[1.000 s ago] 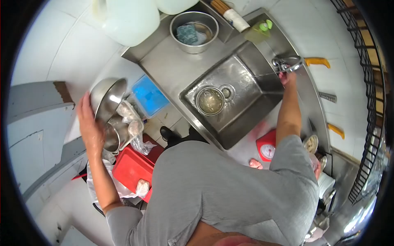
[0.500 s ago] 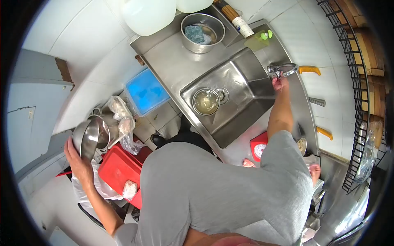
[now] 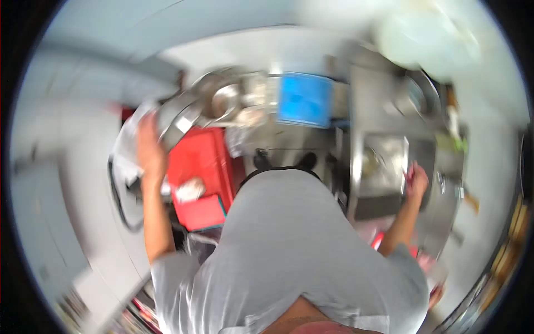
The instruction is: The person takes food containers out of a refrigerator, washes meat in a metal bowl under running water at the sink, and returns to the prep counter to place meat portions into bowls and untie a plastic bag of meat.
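A steel bowl (image 3: 181,119) is tilted beside the red bins, with my left hand (image 3: 151,147) gripping its outer side. Over the near right part of the sink (image 3: 384,207) is my right hand (image 3: 417,180), its fingers curled and blurred. Whether anything small is in it cannot be made out. A round bowl (image 3: 370,162) sits inside the sink at its left. The faucet (image 3: 442,182) stands to the right of my right hand, apart from it.
Red bins (image 3: 194,153) stand left of my body, below a steel pot (image 3: 222,100). A blue container (image 3: 305,100) lies ahead. A basin (image 3: 417,97) is on the counter behind the sink. Another person's hand (image 3: 436,295) shows at the lower right.
The view has swung left. My right hand has left the faucet and is now over the sink. My left hand still has the steel bowl, now nearer the red bins.
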`<action>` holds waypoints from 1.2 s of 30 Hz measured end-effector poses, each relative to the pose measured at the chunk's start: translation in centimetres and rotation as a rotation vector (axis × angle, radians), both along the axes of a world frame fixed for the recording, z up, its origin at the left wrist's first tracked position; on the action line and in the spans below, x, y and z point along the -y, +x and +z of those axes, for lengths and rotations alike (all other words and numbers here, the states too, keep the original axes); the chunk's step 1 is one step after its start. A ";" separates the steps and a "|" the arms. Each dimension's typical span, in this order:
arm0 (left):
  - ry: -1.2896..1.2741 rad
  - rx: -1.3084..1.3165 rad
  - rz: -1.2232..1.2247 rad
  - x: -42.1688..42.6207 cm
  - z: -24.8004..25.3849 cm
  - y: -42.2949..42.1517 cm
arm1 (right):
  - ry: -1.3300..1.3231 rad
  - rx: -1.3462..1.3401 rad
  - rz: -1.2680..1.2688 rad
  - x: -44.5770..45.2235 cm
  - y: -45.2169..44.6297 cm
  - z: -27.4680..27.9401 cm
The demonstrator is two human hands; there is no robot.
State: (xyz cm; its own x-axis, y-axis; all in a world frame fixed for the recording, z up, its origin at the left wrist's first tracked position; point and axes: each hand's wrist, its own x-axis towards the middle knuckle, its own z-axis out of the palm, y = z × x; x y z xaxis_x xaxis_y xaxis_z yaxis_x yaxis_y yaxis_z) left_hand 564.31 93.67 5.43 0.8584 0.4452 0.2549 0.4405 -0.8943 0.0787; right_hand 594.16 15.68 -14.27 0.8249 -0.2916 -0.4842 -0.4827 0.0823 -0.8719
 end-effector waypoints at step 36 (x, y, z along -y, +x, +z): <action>0.070 0.189 1.573 17.3 -2.7 -52.6 | -0.005 -0.032 2.176 -80.8 -20.0 0.9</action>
